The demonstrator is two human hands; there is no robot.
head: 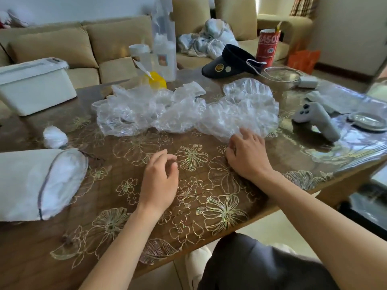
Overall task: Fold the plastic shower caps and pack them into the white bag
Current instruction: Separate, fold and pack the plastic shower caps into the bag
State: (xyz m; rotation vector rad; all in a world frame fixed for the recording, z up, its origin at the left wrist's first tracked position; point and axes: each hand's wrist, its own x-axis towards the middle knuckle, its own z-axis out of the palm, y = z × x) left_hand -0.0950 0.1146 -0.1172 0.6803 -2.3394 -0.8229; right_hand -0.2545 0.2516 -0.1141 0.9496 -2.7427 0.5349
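Observation:
Several clear plastic shower caps (184, 109) lie crumpled in a row across the middle of the table. A folded white cap bundle (54, 136) sits apart at the left. The white bag (31, 183) lies on its side at the left edge, its zip mouth open toward the right, with white plastic showing inside. My right hand (247, 155) rests on the table with its fingertips touching the near edge of the rightmost cap (247, 114). My left hand (160, 181) hovers over bare table, fingers loosely curled and apart, holding nothing.
A white lidded box (35, 88) stands at the back left. Behind the caps are a yellow object (157, 80), clear bottles (164, 49), a dark visor (230, 61) and a red can (268, 47). A white controller (318, 120) and a small dish (368, 121) lie at the right.

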